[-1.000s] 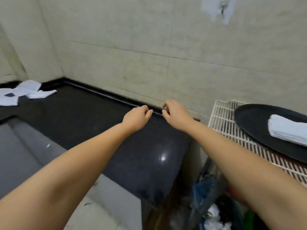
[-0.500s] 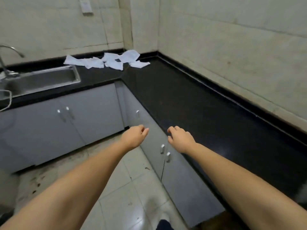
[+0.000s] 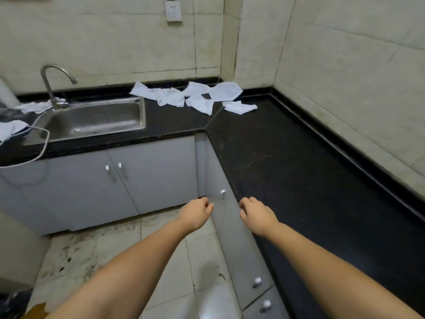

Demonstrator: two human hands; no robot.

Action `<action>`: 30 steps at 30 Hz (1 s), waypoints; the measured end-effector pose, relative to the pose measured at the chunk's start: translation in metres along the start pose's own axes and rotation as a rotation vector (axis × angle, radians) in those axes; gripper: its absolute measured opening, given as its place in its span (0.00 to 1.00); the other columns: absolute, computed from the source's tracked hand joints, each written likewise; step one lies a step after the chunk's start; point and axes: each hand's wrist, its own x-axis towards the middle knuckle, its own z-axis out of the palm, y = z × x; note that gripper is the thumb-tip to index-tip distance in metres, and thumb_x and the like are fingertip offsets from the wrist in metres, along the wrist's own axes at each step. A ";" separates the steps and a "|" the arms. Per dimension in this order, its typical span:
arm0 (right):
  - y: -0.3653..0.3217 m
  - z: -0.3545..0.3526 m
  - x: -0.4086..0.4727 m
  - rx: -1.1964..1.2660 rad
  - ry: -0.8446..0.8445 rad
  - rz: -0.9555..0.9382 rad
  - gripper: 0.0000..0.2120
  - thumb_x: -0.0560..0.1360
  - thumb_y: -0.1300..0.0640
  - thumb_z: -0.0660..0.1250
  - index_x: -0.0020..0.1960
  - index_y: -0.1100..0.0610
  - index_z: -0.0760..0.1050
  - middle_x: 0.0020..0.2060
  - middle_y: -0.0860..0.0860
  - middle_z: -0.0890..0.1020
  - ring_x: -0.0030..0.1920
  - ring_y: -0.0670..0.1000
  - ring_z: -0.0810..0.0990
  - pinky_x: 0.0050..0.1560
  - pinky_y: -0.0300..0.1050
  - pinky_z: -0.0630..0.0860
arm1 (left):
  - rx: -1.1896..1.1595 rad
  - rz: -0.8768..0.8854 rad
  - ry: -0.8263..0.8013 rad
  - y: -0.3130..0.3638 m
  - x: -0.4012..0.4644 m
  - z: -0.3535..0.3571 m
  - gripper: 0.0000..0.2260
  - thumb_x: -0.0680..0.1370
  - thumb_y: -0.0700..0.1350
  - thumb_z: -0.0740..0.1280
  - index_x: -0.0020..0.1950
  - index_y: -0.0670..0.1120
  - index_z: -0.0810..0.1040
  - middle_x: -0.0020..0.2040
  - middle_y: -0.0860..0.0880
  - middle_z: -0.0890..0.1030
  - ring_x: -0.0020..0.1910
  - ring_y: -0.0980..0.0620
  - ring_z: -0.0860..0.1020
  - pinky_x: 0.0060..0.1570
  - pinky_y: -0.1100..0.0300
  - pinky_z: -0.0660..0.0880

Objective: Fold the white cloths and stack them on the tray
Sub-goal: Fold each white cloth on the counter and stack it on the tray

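Up at twelve o'clock, in the far corner of the black counter [image 3: 299,171], lie the white cloths [image 3: 195,97], loose and unfolded, several overlapping in a scattered heap against the back wall. One smaller cloth [image 3: 239,107] sits just beside the heap toward one o'clock, apart from the rest by a thin strip of counter. No tray shows in this view.

Low in the middle, both bare arms reach forward. The left hand [image 3: 195,215] hangs at about six o'clock over the tiled floor [image 3: 110,256], fingers curled loosely inward, holding nothing. The right hand [image 3: 257,215] hangs just beside it toward five o'clock, near the counter's front edge, fingers likewise half curled and empty. The two hands are near each other but not touching, and both are well apart from the cloths.

Over at ten o'clock a steel sink [image 3: 92,120] is set into the counter, with a curved tap [image 3: 51,84] behind it. More white cloth [image 3: 34,107] lies beside the tap's base, and another piece [image 3: 10,128] at nine o'clock near a white cable [image 3: 43,146]. Grey cupboard doors [image 3: 138,178] run beneath the counter. A wall socket [image 3: 173,11] is mounted on the tiles at twelve o'clock.
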 end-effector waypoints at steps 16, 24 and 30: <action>-0.021 -0.043 0.292 0.090 -0.016 0.098 0.15 0.80 0.53 0.55 0.63 0.56 0.69 0.59 0.56 0.73 0.59 0.58 0.75 0.57 0.51 0.73 | 0.001 0.087 -0.058 -0.066 0.279 -0.107 0.15 0.83 0.52 0.54 0.42 0.44 0.68 0.38 0.46 0.73 0.39 0.45 0.71 0.38 0.56 0.65; -0.032 -0.082 0.412 0.155 0.002 0.229 0.14 0.80 0.52 0.55 0.64 0.55 0.69 0.59 0.55 0.73 0.58 0.57 0.75 0.57 0.53 0.74 | 0.040 0.185 -0.152 -0.074 0.429 -0.170 0.12 0.82 0.52 0.56 0.45 0.45 0.71 0.41 0.47 0.75 0.41 0.46 0.74 0.38 0.56 0.67; 0.004 -0.109 0.499 0.175 0.024 0.290 0.14 0.80 0.53 0.54 0.63 0.56 0.70 0.58 0.55 0.73 0.56 0.56 0.75 0.57 0.51 0.74 | 0.061 0.273 -0.159 -0.047 0.527 -0.180 0.13 0.81 0.52 0.58 0.51 0.44 0.75 0.49 0.46 0.80 0.48 0.46 0.78 0.44 0.55 0.71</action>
